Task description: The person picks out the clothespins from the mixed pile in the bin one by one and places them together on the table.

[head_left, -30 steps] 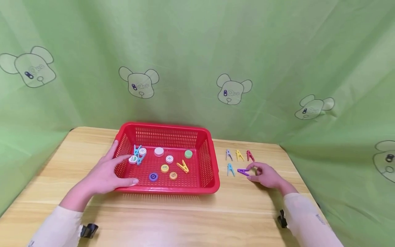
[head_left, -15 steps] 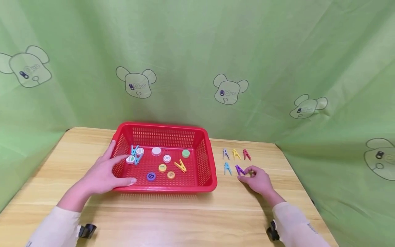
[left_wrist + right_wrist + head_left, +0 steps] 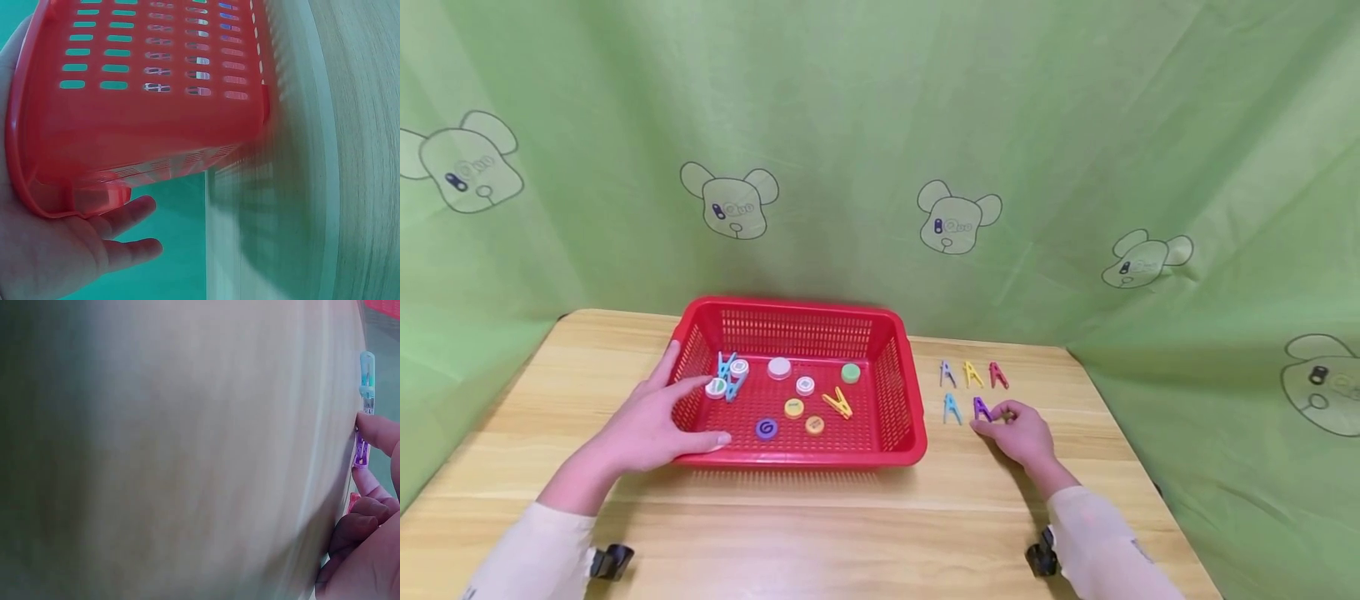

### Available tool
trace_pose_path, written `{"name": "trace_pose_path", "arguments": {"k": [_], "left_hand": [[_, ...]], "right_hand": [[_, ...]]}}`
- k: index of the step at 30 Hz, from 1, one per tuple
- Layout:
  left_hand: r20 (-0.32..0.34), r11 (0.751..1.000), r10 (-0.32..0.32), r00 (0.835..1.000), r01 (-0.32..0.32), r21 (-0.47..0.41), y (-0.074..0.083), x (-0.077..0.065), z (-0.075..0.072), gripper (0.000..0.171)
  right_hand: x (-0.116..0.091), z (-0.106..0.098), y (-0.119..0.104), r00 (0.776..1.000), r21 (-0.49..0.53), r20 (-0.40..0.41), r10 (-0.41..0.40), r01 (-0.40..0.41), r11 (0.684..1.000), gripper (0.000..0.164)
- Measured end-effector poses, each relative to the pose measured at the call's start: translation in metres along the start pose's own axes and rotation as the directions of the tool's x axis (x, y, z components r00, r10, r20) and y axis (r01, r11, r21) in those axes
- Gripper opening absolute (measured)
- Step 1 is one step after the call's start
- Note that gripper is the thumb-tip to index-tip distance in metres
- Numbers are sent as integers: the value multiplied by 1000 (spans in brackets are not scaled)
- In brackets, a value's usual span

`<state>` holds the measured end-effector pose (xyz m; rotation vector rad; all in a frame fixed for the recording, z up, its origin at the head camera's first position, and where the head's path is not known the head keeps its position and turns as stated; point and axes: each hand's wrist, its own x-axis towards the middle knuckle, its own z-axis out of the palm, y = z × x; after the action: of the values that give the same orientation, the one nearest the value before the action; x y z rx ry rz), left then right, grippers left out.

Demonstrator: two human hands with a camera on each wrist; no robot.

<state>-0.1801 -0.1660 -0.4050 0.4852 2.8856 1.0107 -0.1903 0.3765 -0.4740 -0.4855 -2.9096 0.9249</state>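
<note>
My left hand [image 3: 647,425] rests on the left end of the red plastic basket [image 3: 797,458], thumb and a finger reaching over the rim. In the left wrist view, two straight fingers [image 3: 128,215] show beyond the basket's corner. My right hand [image 3: 1022,429] holds a small purple clothespin [image 3: 981,407] by its sides, low at the table; the right wrist view shows thumb and finger at its two ends. Left of it lies a light blue clothespin [image 3: 952,408]. Behind them are a lilac clothespin [image 3: 947,373], a yellow one [image 3: 973,374] and a red one [image 3: 997,375], in a row.
Inside the basket lie several round caps, among them a purple cap [image 3: 766,428] and a green cap [image 3: 850,372]. A yellow clothespin [image 3: 838,403] and light blue clothespins [image 3: 735,387] are there too. A green curtain [image 3: 850,150] hangs behind the wooden table [image 3: 820,533].
My right hand has turned the purple clothespin from lying sideways to pointing away, in line with the light blue one, and shifted slightly left. The left hand stays on the basket.
</note>
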Motion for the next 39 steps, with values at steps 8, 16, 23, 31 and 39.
{"name": "trace_pose_path", "arguments": {"k": [8, 16, 23, 31, 39], "left_hand": [[-4, 1000, -6, 1000, 6, -8, -1, 0, 0, 101], [-7, 1000, -1, 1000, 0, -22, 0, 3, 2, 100], [-7, 999, -4, 1000, 3, -36, 0, 5, 4, 100], [-23, 1000, -4, 1000, 3, -31, -3, 3, 3, 100], [-23, 1000, -3, 1000, 2, -23, -2, 4, 3, 100]], "right_hand": [[2, 2, -2, 999, 19, 20, 25, -25, 1000, 44], [1, 1, 4, 998, 26, 42, 39, -40, 999, 57], [0, -6, 1, 1000, 59, 18, 21, -22, 998, 65], [10, -20, -49, 989, 147, -29, -142, 145, 978, 56], [18, -31, -119, 918, 125, -12, -396, 394, 911, 50]]}}
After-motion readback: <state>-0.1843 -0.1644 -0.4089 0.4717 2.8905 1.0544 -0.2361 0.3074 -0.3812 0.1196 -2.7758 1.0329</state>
